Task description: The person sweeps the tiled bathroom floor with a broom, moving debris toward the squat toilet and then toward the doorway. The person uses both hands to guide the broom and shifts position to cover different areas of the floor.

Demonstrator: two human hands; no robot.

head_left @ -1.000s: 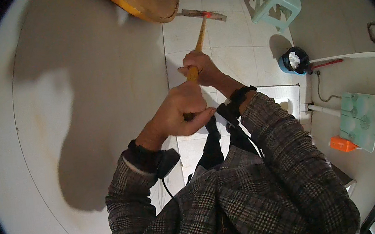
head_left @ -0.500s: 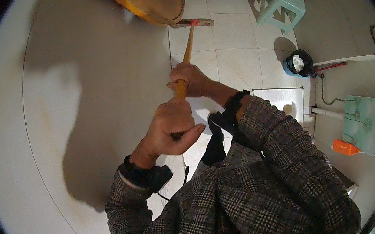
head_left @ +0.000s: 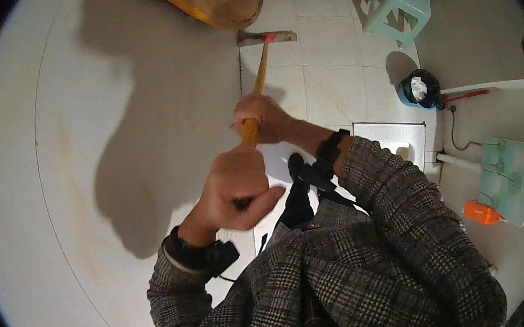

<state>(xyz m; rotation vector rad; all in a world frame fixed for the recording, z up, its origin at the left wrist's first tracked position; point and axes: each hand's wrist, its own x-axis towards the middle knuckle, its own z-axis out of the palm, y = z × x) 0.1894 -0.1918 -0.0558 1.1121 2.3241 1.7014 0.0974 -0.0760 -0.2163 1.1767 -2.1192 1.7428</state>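
Note:
A long yellowish wooden pole (head_left: 262, 75) slants away from me, ending in a narrow flat crossbar head (head_left: 282, 37) with a red socket. The head lies on the tiled floor against the left wall; whether it is a brush or a rubber blade I cannot tell. My left hand (head_left: 238, 189) is closed round the pole's near end, thumb stretched to the right. Farther along, my right hand (head_left: 263, 117) wraps the pole. A short piece of the pole shows between them.
A large round yellow-brown board or basin (head_left: 222, 1) leans by the left wall, just beyond the head. On the right are a pale green stool (head_left: 403, 5), a lined blue bin (head_left: 420, 90), a white squat toilet (head_left: 396, 137), a green glass shelf (head_left: 509, 179) and an orange box (head_left: 480, 212).
The pole's head has slid slightly nearer me and to the left. My hands have drawn back a little with the pole, keeping their grip. My shadow on the wall has shifted.

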